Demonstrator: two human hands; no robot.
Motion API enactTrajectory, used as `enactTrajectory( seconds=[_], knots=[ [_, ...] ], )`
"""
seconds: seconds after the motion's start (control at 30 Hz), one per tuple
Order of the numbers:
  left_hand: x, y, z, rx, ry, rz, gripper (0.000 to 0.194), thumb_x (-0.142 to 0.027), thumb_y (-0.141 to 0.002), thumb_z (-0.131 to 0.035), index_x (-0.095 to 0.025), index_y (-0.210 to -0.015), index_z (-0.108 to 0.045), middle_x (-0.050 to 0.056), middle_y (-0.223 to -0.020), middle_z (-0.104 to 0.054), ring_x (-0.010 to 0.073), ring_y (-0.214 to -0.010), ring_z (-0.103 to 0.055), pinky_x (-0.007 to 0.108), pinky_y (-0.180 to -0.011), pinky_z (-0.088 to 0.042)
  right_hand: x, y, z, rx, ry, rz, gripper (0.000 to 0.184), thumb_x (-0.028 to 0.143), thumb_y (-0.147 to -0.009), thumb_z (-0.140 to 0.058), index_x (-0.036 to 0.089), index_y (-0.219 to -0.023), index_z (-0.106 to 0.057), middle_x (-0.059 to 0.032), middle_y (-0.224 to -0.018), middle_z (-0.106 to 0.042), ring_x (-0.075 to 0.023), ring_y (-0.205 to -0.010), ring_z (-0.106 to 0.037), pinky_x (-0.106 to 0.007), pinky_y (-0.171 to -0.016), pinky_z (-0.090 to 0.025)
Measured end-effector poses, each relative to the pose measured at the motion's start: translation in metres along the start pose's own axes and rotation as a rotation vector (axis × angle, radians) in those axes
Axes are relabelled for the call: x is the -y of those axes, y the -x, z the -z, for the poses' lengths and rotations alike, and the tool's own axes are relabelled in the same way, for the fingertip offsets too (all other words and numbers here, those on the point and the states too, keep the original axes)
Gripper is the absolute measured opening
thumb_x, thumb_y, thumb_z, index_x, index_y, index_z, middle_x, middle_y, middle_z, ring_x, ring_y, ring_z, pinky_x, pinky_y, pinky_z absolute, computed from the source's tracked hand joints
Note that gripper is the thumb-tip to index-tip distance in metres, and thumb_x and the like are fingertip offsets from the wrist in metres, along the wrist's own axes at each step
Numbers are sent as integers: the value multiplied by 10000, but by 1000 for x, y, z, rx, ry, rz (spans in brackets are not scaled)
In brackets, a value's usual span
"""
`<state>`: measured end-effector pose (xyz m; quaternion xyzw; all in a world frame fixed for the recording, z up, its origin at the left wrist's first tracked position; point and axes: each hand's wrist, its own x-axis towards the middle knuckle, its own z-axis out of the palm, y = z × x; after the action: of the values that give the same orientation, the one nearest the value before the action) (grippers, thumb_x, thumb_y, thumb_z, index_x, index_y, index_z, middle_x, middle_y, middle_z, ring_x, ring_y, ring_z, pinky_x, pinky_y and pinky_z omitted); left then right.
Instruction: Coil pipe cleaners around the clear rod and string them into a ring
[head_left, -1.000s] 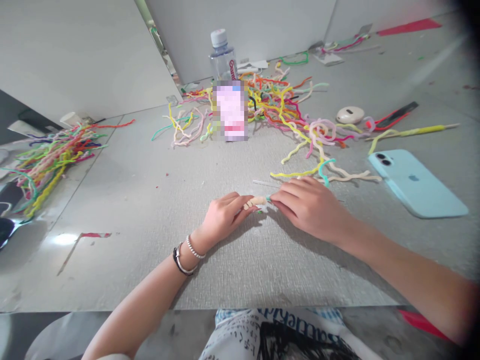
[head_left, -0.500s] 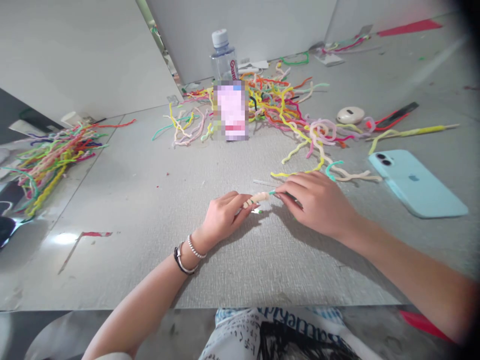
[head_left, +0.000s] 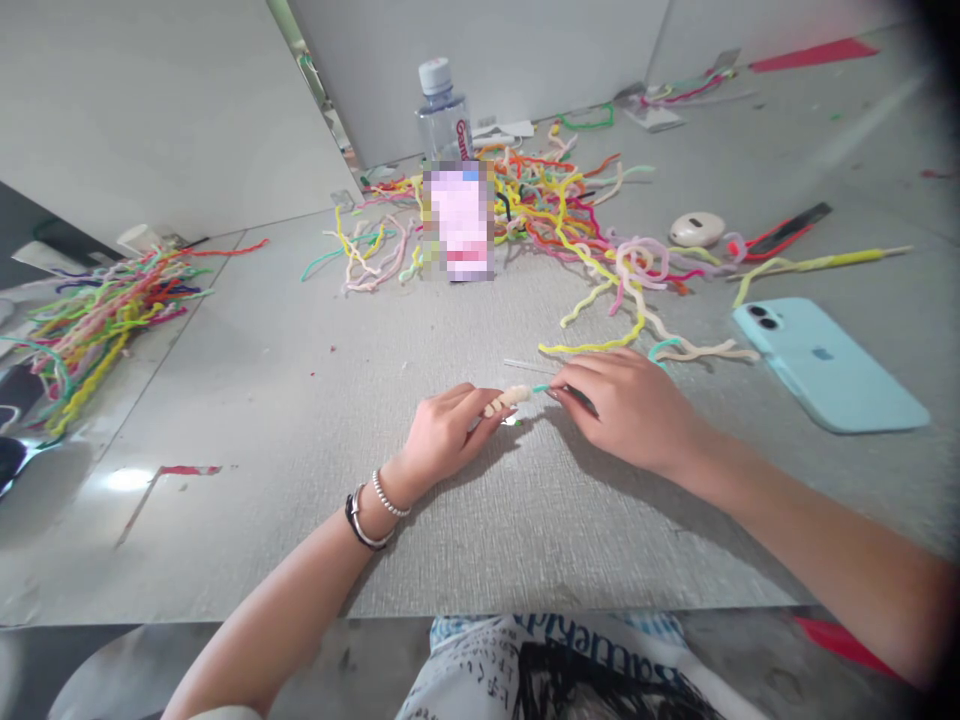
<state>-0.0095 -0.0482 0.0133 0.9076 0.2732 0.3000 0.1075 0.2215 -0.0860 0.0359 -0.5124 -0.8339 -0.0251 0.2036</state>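
Between the fingers of my left hand [head_left: 448, 432] is a cream coil of pipe cleaner [head_left: 517, 394], its right end poking out. My right hand [head_left: 626, 408] pinches a turquoise pipe cleaner [head_left: 540, 388] close to that end. The turquoise piece's far part [head_left: 664, 349] curves out behind my right hand; its middle is hidden by the hand. Whether the turquoise tip sits inside the coil I cannot tell. A thin clear stick [head_left: 525, 365] lies on the table just beyond my hands.
A light blue phone [head_left: 832, 365] lies at the right, with a white oval case [head_left: 696, 229] behind it. Colourful pipe cleaners [head_left: 574, 215] spread around a bottle [head_left: 444, 115] and a pixelated upright screen [head_left: 459, 225]. Another bundle [head_left: 124, 320] lies far left.
My right hand has shifted slightly up and away from my left, and more of the turquoise pipe cleaner shows beside the cream coil. My left hand stays nearly still.
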Motion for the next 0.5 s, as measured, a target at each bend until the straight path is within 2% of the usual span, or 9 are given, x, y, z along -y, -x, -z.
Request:
enactTrajectory(
  seconds=[0.23, 0.5],
  knots=[
    [2, 0, -2, 17, -56, 7, 341, -373, -1020, -391, -121, -1030, -621, 30, -700, -620, 108, -582, -555, 213, -540, -442, 4, 1, -3, 56, -24, 74, 185, 172, -928, -503, 162, -812, -647, -30, -756, -665, -216, -749, -621, -326, -700, -347],
    [4, 1, -3, 53, -83, -3, 335, -365, -1016, -398, -119, -982, -623, 14, -669, -575, 113, -566, -524, 217, -527, -407, 1, 0, 1, -113, 41, 155, 198, 161, -940, -495, 150, -847, -670, -48, -789, -665, -218, -790, -619, -323, -732, -368]
  ],
)
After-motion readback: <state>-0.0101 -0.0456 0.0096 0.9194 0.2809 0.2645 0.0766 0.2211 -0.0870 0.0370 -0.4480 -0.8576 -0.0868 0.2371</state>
